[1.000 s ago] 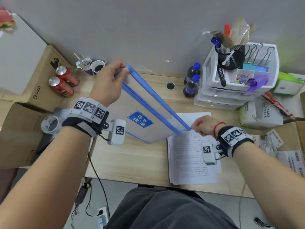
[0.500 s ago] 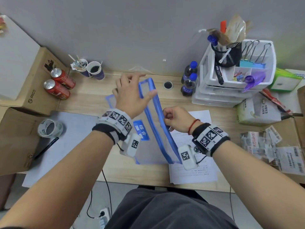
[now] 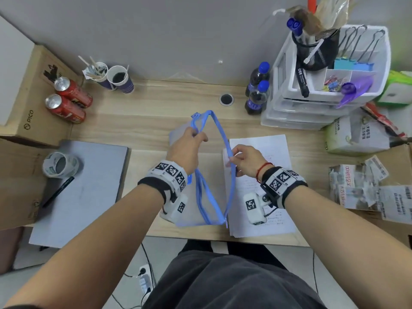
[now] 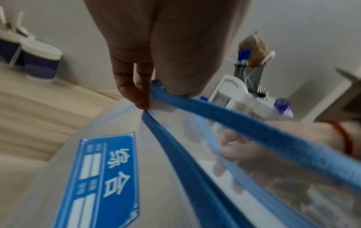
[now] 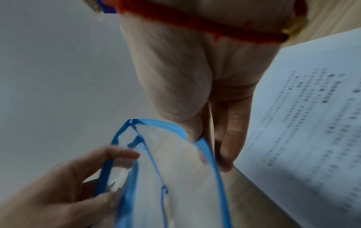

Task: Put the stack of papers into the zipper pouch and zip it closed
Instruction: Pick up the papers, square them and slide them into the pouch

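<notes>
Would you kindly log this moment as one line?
left hand: pinches zipper pouch edge | right hand: pinches opposite edge | pouch: open | stack of papers: on desk

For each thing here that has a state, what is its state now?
zipper pouch: unzipped, mouth pulled open
stack of papers: lying on the desk, outside the pouch
left hand: pinches one zipper edge
right hand: pinches the other edge
two bottles: capped, upright

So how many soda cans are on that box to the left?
2: both red cans lie side by side on the cardboard box, one farther, one nearer. None appear hidden.
</notes>
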The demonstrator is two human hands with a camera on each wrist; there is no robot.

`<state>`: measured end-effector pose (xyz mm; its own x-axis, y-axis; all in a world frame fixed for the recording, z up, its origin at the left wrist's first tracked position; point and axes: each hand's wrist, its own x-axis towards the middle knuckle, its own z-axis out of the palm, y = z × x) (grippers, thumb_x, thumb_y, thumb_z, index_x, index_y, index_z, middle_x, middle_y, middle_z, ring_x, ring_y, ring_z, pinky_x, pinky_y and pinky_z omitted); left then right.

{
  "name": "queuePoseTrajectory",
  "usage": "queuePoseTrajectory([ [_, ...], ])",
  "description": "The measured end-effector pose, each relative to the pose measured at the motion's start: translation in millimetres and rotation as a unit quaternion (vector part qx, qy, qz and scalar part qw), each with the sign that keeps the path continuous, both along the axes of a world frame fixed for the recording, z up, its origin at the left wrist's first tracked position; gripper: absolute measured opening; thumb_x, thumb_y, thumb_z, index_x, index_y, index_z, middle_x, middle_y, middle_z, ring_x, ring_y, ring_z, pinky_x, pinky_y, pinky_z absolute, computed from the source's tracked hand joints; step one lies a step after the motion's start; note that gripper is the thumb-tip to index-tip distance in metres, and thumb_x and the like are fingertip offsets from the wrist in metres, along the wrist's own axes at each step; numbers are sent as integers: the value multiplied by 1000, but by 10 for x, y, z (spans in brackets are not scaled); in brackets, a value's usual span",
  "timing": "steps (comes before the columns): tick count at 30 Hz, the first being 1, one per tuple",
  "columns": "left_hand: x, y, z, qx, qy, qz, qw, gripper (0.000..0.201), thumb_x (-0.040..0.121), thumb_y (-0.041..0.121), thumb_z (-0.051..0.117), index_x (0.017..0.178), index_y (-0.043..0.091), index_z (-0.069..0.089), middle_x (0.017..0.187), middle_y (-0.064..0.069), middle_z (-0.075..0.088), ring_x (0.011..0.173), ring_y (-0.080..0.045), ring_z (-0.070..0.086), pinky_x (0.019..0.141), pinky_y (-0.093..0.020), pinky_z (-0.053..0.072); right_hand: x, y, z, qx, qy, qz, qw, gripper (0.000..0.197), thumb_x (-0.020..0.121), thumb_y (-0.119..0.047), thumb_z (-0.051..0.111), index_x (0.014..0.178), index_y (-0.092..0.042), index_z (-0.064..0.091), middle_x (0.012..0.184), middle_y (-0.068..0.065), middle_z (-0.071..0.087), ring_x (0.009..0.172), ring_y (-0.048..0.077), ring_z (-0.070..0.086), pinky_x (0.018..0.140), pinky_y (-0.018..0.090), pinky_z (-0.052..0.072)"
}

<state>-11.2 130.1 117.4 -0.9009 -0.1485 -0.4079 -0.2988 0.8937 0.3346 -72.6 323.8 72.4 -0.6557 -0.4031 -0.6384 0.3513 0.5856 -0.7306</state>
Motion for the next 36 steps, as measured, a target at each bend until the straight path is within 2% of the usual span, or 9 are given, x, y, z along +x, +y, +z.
queuePoseTrajectory([
  [4,4,-136,-224,-99,-64,-33,992,59,78,-14,51,129,15,52,134,-6,42,92,-34,61,64,-36,46,-67,329,-319,94,-23,-18,995,19,84,-12,58,103,-15,59,104,14,71,74,26,66,72,39,58],
  [9,31,-123,-644,-108,-131,-38,985,59,77,-13,56,131,9,49,132,-9,40,89,-34,60,72,-44,56,-158,923,-613,276,53,-10,960,49,82,-26,66,126,-12,51,130,15,52,111,31,57,86,32,46],
  [13,54,120,-874,-110,-121,-6,987,53,81,8,59,132,15,49,133,-10,39,115,-31,48,80,-44,54,-175,1223,-709,345,56,-55,935,66,76,-27,71,133,-13,40,138,19,36,125,38,43,103,42,43],
  [16,28,463,-936,-19,-120,49,991,48,85,21,58,131,14,48,138,-9,40,117,-31,51,90,-44,51,-182,1291,-743,353,41,-95,930,80,73,-24,75,138,-9,31,142,20,29,128,38,39,100,40,42],
  [19,15,805,-1046,138,-218,120,959,59,77,35,69,127,11,50,126,-5,55,112,-27,59,94,-42,52,-192,1266,-738,367,29,-81,926,86,73,-27,77,141,-6,28,142,21,30,128,39,40,99,41,42],
  [24,74,996,-1669,317,-219,251,888,82,44,48,79,118,16,63,116,-1,71,100,-19,69,88,-43,59,-195,1220,-784,309,-1,-91,947,82,72,-31,78,134,-7,32,129,16,48,116,34,52,95,40,48],
  [28,49,1009,-1334,323,-231,295,869,57,66,27,74,120,11,64,119,-4,69,102,-26,67,92,-43,56,-192,1215,-858,228,-57,-98,967,59,73,-28,79,120,-7,52,114,6,66,98,25,63,90,38,53],
  [31,41,977,-1241,300,-196,260,897,37,92,16,57,128,9,59,119,-4,65,105,-26,62,89,-33,51,-181,1175,-844,188,-50,-82,978,28,76,-20,77,102,-15,67,114,8,71,104,28,66,96,42,52],
  [36,-80,787,-880,317,-43,283,904,44,95,28,53,134,7,52,132,-12,62,122,-31,58,99,-35,46,-289,991,-442,18,-2,-184,983,41,77,-3,72,117,-9,64,119,9,69,105,23,65,97,38,51],
])
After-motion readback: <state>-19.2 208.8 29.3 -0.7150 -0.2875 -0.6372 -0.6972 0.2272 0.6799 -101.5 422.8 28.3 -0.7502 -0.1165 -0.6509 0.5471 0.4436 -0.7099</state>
